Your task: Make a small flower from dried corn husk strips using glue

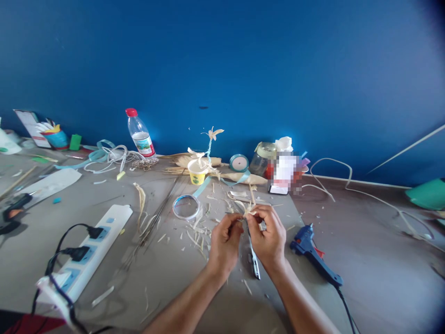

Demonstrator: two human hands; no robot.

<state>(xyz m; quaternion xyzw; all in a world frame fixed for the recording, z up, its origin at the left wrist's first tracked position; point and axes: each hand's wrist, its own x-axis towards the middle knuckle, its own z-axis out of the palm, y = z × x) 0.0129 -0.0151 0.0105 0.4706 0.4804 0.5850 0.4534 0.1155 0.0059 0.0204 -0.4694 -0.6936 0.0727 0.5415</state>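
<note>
My left hand and my right hand meet over the middle of the grey table, fingers pinched together on a small pale straw piece with frayed tips poking up between them. Below the hands a thin metal tool, perhaps scissors or a knife, lies on the table. Straw scraps litter the surface just left of my left hand.
A blue glue gun lies right of my right hand. A white power strip with black plugs sits at left. Farther back stand a tape ring, a yellow cup with a straw flower, a water bottle and a jar.
</note>
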